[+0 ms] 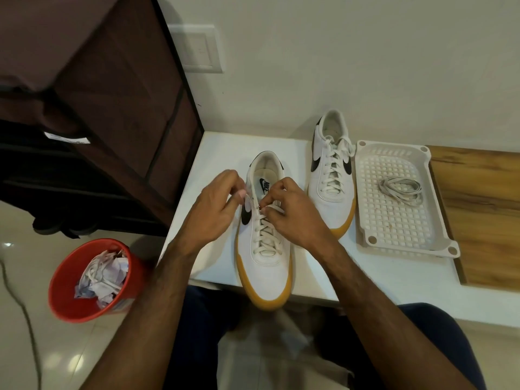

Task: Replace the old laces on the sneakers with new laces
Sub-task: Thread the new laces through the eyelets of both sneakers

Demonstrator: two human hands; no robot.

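A: Left edge first?

B: Red plastic bin (pixel 92 280) on the glossy floor, round, stuffed with crumpled paper and a white lace. Dark brown fabric cabinet (pixel 112 88) behind it.

A: Left hand?

B: Left hand (pixel 213 212) at the near sneaker's collar, fingers (pixel 239 196) curled and pinching a white lace end (pixel 249 202) on the left side of the eyelets.

A: The sneaker itself?

B: Near sneaker (pixel 266 249) on the white tabletop (pixel 216 153), long axis running near to far, toe toward the person and overhanging the front edge, heel toward the wall. Smooth white upper, black swoosh, yellowish gum sole, flat white laces crossed up most of the eyelets.

A: Right hand?

B: Right hand (pixel 295 215) over the tongue, fingers curled, pinching the lace at the upper eyelets.

A: Next right?

B: Second sneaker (pixel 332 187), same materials, fully laced, parallel to the first, toe toward the person, set further back, almost touching the tray.

A: And the tray?

B: White plastic tray (pixel 365 220), rectangular, grid-perforated floor, round holes at the corners. A greyish loose lace bundle (pixel 401 190) lies coiled inside. Wood-grain surface (pixel 484 215) past it.
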